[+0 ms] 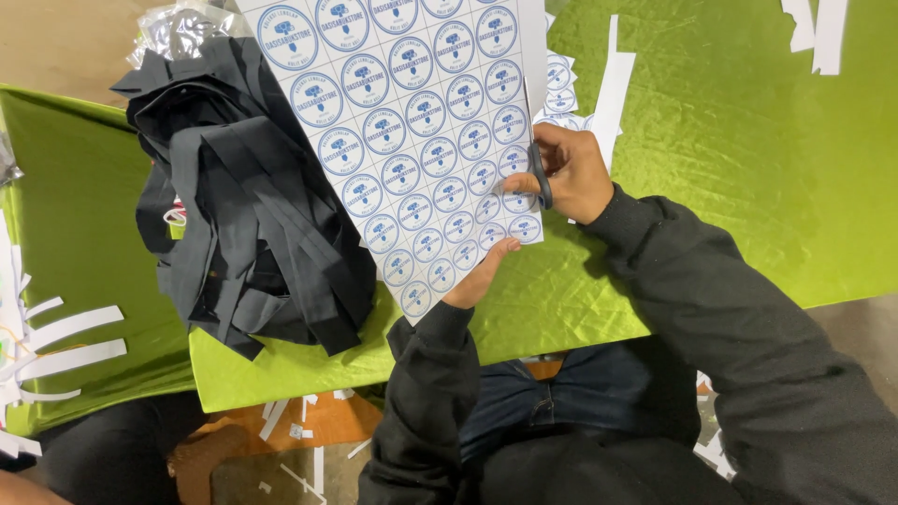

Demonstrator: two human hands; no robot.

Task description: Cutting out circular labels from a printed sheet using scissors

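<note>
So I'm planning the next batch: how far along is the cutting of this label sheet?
Early on. Done: white paper strips lie on the green cloth, and a few cut labels sit behind the sheet. In hand: the left hand steadies the label sheet while the right hand works scissors along its right edge. Left: nearly the whole grid of round labels is uncut.

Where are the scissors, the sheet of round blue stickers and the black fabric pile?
Dark-handled scissors (541, 176), head view, handle loop.
White sheet of round blue stickers (412, 131), head view, middle.
Black fabric strip pile (253, 206), head view, centre.
</note>
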